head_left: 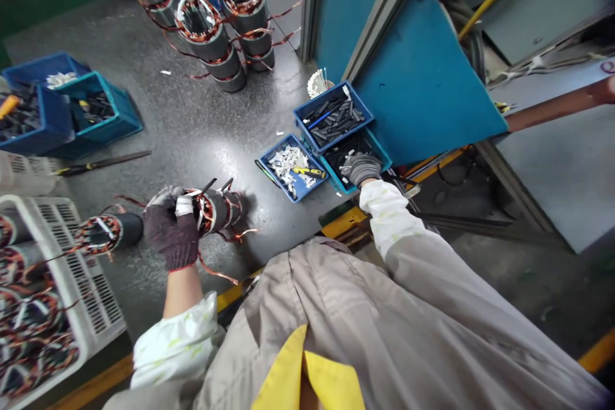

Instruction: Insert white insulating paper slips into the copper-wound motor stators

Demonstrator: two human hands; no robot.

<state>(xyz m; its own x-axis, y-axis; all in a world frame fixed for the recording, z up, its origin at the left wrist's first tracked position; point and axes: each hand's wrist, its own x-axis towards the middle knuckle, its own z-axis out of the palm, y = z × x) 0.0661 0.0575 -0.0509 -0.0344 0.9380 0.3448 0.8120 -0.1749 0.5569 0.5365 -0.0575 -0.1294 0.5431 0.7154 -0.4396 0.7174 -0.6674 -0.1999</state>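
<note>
My left hand (172, 230), in a dark maroon glove with white tape round a finger, is closed at the near end of a motor stator (219, 210). The stator lies on its side on the table, with copper windings, loose leads and black sleeves sticking out. What exactly the fingertips pinch is hidden. My right hand (361, 168), in a grey striped glove, reaches into a teal bin (384, 157) of small black pieces. Its fingers are curled together, and their tips are lost among the dark contents.
Beside the teal bin sit a blue bin of black sleeves (336, 118) and a blue tray of white pieces (289, 163) with a yellow cutter. Upright stators (211, 45) stand at the back. More stators fill a white crate (91, 295) at left; another stator (127, 230) lies nearby.
</note>
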